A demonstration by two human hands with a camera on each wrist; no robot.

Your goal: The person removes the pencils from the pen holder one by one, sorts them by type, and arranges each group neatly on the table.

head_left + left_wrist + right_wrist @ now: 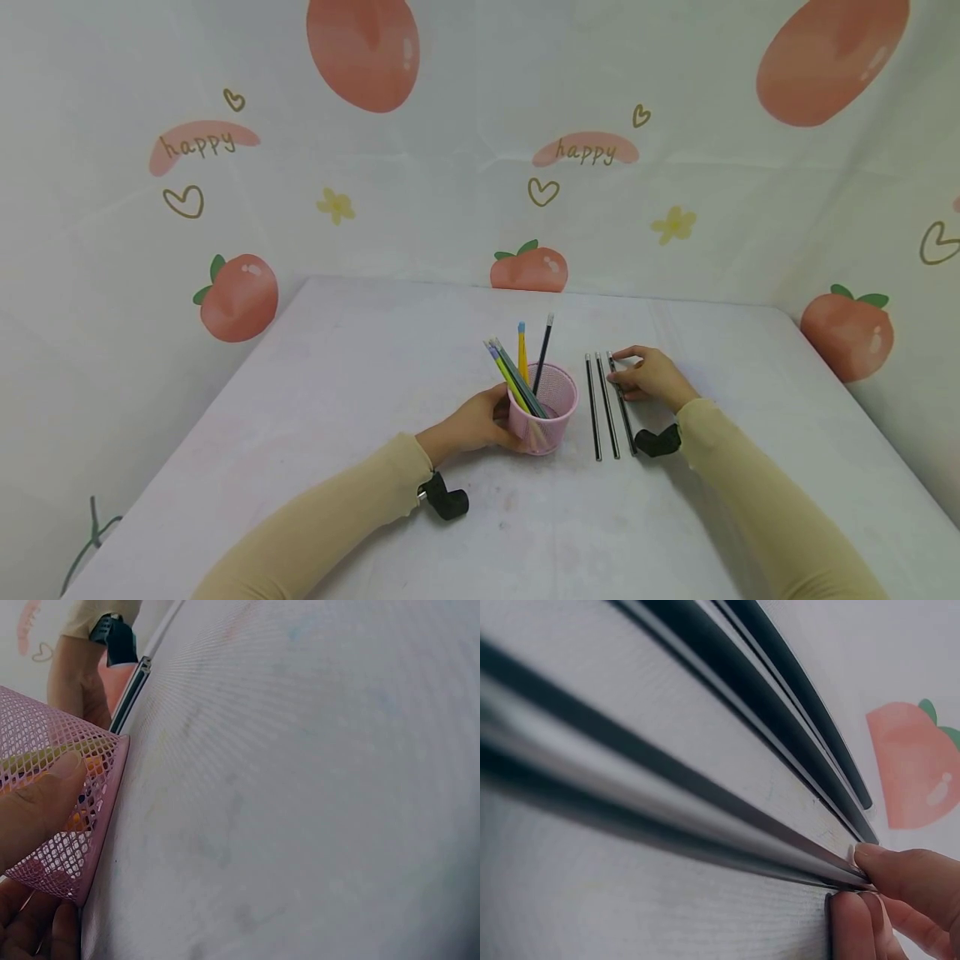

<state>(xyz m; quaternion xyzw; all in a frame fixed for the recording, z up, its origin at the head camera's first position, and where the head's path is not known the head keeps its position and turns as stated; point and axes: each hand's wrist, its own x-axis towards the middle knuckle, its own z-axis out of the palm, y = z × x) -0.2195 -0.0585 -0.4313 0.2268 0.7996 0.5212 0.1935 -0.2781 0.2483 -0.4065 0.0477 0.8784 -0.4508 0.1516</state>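
Note:
My left hand [476, 427] grips the side of a pink mesh pencil cup [543, 435] standing upright on the table; in the left wrist view its thumb [37, 810] presses the mesh. Several pencils lean in the cup, among them a yellow pencil [522, 354], a black pencil [543, 350] and a yellow-green pencil [507, 379]. Right of the cup, three dark pencils lie side by side. My right hand [652, 377] pinches the rightmost dark pencil [623, 417] near its far end, between thumb and fingers [853, 926]. The left dark pencil [593, 408] and middle dark pencil [608, 417] lie untouched.
A white cloth covers the table [360, 358], and a white backdrop [442, 200] printed with peaches and flowers rises behind and beside it. Black wrist devices [447, 497] sit at both sleeve cuffs. A green cord [93, 533] shows at the lower left.

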